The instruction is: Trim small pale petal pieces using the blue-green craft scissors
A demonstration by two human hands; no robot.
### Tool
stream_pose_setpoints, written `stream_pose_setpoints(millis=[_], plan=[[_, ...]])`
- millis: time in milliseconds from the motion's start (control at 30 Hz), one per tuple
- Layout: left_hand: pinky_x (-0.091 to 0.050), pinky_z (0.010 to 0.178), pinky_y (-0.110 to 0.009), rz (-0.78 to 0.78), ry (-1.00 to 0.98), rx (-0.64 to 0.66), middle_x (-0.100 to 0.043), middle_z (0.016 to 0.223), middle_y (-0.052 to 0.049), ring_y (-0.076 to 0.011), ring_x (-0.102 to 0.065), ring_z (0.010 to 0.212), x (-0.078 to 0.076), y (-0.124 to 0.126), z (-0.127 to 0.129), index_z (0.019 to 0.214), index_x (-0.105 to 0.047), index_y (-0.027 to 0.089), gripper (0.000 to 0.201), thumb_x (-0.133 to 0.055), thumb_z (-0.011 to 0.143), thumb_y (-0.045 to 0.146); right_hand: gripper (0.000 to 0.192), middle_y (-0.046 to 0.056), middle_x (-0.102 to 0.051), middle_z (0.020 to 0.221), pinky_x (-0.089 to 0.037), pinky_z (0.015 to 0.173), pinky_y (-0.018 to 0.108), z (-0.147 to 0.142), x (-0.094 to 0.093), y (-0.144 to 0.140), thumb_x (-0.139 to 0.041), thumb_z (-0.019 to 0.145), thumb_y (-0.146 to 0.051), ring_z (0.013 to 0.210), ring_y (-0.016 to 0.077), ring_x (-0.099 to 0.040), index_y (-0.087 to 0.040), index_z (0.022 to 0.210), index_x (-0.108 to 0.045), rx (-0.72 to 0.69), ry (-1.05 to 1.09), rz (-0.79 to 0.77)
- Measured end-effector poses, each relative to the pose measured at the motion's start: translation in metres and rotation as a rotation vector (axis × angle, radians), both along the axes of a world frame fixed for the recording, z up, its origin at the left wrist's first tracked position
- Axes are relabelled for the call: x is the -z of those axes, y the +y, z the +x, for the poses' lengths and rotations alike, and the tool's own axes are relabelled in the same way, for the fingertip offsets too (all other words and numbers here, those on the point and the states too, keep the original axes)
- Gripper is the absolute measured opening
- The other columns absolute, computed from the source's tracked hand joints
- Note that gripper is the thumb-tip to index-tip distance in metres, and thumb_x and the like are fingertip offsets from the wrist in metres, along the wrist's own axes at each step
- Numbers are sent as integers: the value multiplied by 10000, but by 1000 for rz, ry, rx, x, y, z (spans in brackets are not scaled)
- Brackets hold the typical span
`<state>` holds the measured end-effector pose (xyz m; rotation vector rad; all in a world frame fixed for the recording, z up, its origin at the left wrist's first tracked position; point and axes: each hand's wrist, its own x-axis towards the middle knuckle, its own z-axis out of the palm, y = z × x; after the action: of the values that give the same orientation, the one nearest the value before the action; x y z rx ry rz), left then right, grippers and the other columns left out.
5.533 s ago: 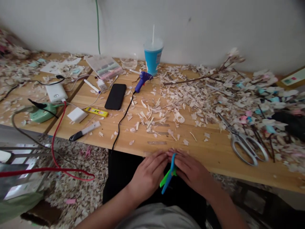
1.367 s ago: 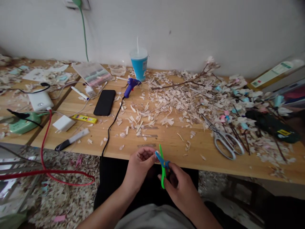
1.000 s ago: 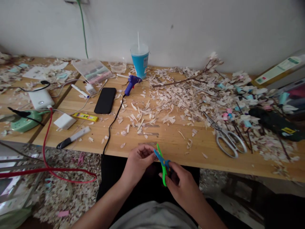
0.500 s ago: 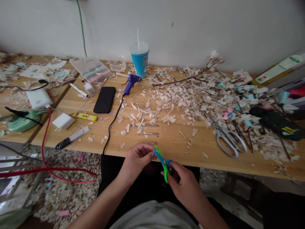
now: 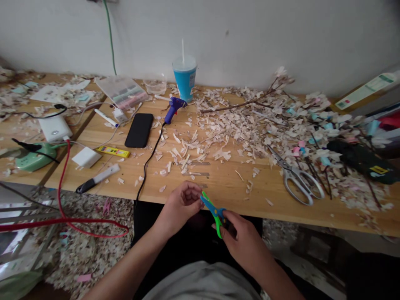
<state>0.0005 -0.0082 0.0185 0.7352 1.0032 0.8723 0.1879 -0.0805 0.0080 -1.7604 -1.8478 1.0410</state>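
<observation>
My right hand (image 5: 239,231) grips a small pair of blue and green scissors (image 5: 215,213), its fingers around the handles. The blades are slightly apart and point up and left, towards my left hand (image 5: 184,204). That hand is closed in a pinch beside the blade tips; whatever lies between its fingertips is too small or hidden to name. Both hands are over my lap at the front edge of the wooden table (image 5: 218,204). Pale shavings and scraps (image 5: 221,156) lie scattered on the tabletop beyond them.
Metal scissors (image 5: 300,181) lie at right near a twig (image 5: 237,107) and heaped petal-like scraps. A purple glue gun (image 5: 175,109), a blue cup (image 5: 185,79) and a black phone (image 5: 139,130) stand or lie further back. A craft knife (image 5: 98,178) and red cable (image 5: 64,175) are at left.
The view has shifted a little, so things at left appear slightly further right. The scissors and both hands keep nearly the same pose, with the left fingers slightly more raised.
</observation>
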Motion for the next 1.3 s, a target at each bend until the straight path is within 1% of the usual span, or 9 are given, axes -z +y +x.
stream_pose_setpoints(millis=[133,233,433,633,833,900,1100,1200,1300], plan=[[-519,722,-246,-199,-182,-96,-685,794,-26,-117,-630,713,3,-13,12,859,-666,133,279,-821,659,251,147,53,-689,850,-478,596,266,0,5,-1,-517,836,-212,643,171,-620,-203,943,-619,7,-31,59],[-503,712,-225,-252,-239,-129,-682,756,-24,-100,-616,680,5,-21,17,832,-685,128,233,-803,692,273,165,72,-693,904,-500,658,280,0,6,-2,-509,834,-210,759,199,-657,-206,957,-618,4,-47,113],[-473,653,-216,-138,-72,-33,-675,684,-23,-108,-591,617,5,-16,11,785,-703,134,241,-803,680,327,141,62,-674,849,-484,607,277,1,3,-3,-506,845,-236,727,203,-647,-214,950,-598,7,-57,111],[-449,620,-229,7,98,68,-671,632,-31,-130,-586,595,-2,-8,5,738,-701,142,226,-779,691,348,152,61,-676,894,-484,643,286,2,-1,-2,-470,853,-220,750,204,-647,-220,956,-582,5,-64,90],[-465,677,-237,72,180,132,-687,753,-42,-153,-616,704,0,-6,-1,802,-708,157,152,-757,713,271,147,69,-660,917,-487,687,310,5,0,-1,-469,867,-229,791,214,-639,-213,976,-565,-35,-95,61],[-470,685,-232,33,129,113,-686,768,-41,-147,-618,710,0,-8,1,805,-707,156,152,-764,711,261,157,73,-657,940,-487,709,316,6,1,-2,-460,871,-221,813,215,-638,-214,995,-556,-33,-86,53],[-503,719,-238,-259,-265,-38,-680,744,-30,-109,-616,674,6,-26,15,844,-699,131,200,-769,730,280,175,72,-643,932,-484,707,310,4,3,-5,-439,867,-205,828,215,-634,-207,1014,-535,-18,-78,53],[-504,695,-227,-264,-281,-99,-683,730,-28,-101,-615,654,10,-31,17,832,-693,123,212,-788,712,269,189,78,-642,941,-482,707,302,3,2,-6,-435,862,-197,842,216,-636,-201,1022,-537,-16,-93,55],[-493,678,-217,-224,-223,-57,-686,713,-24,-95,-608,630,11,-28,15,814,-689,122,220,-788,712,290,169,73,-642,922,-473,676,292,3,-1,-6,-439,865,-207,816,213,-637,-202,1000,-541,-25,-120,37]])
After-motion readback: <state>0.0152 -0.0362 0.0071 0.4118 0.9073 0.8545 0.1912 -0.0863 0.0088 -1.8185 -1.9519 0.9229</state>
